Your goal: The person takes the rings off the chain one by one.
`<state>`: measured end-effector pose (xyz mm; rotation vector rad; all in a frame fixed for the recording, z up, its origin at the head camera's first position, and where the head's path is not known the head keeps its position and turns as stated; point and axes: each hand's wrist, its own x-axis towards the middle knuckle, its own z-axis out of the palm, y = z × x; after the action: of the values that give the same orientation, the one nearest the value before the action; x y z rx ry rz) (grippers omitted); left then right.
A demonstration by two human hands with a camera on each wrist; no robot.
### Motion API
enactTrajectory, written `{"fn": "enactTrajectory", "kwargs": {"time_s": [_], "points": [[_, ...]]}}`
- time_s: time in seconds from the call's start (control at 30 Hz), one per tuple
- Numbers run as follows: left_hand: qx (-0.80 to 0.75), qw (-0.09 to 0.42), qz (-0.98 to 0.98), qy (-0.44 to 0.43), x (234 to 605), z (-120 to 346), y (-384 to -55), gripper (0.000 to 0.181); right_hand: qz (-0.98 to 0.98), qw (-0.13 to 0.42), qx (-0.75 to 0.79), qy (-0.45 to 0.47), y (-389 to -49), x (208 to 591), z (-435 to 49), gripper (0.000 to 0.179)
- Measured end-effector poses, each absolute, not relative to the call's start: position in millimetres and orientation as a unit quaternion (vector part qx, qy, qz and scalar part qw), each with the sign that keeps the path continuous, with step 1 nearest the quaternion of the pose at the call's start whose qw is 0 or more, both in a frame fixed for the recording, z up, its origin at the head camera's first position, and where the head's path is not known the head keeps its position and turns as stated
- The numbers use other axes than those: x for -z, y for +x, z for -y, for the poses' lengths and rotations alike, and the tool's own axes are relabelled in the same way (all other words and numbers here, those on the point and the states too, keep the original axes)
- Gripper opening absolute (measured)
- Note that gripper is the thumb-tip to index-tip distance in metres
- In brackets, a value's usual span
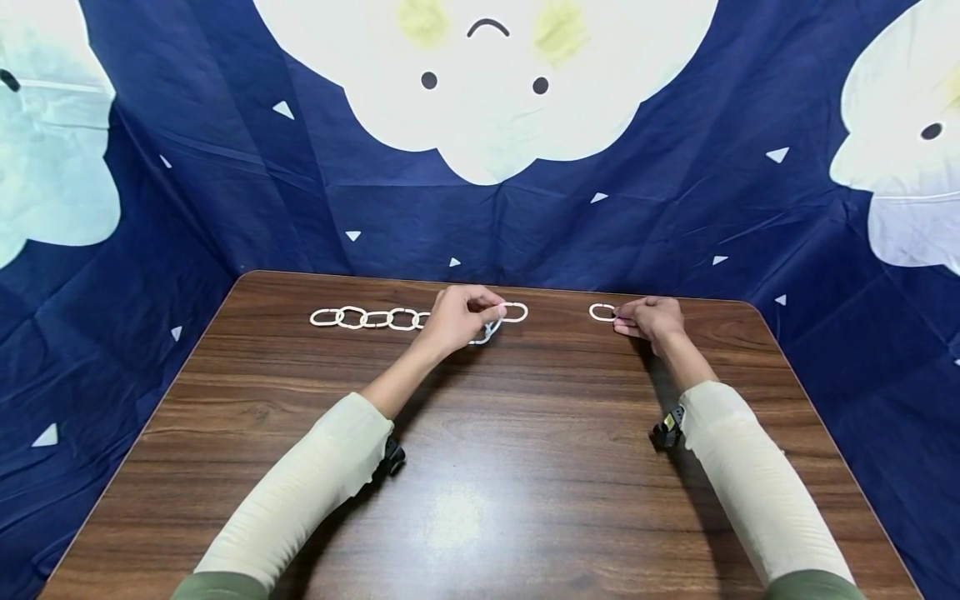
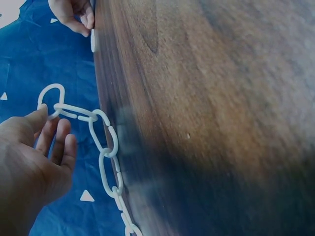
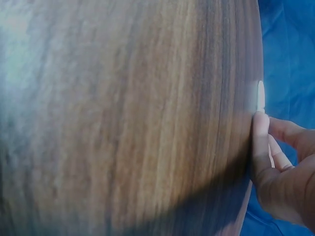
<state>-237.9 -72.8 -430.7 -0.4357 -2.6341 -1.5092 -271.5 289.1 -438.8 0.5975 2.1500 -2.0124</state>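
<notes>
A chain of white plastic links [image 1: 402, 317] runs along the far part of the table. My left hand [image 1: 459, 319] pinches its right end link [image 2: 51, 92] between thumb and fingers, and that end is lifted off the table in the left wrist view. Farther right, my right hand [image 1: 651, 320] pinches a single loose white link [image 1: 602, 312] by its right end. In the right wrist view this loose link [image 3: 261, 96] appears edge-on beyond the fingertips [image 3: 259, 117]. A gap separates the loose link from the chain.
The dark wood-grain table [image 1: 480, 433] has rounded far corners. Behind it and at both sides hangs a blue cloth [image 1: 247, 183] with white clouds and small triangles. A small black device [image 1: 667, 429] sits at my right wrist, another [image 1: 392, 456] at my left.
</notes>
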Motion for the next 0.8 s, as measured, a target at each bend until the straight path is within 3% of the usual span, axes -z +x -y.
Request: {"fn": "enactTrajectory", "kwargs": {"time_s": [0.2, 0.43, 0.8], "points": [[0.493, 0.038, 0.857, -0.142, 431.2, 74.5, -238.6, 0.015, -0.732, 0.073, 0.655, 0.176, -268.3, 437.4, -288.2, 0.017], [0.496, 0.034, 0.856, -0.143, 429.2, 73.8, -239.2, 0.015, -0.75, 0.067, 0.639, 0.154, -262.9, 438.6, -283.3, 0.01], [0.494, 0.03, 0.858, -0.135, 427.2, 75.0, -236.6, 0.016, -0.791, 0.08, 0.596, 0.113, -249.3, 437.7, -267.7, 0.025]]}}
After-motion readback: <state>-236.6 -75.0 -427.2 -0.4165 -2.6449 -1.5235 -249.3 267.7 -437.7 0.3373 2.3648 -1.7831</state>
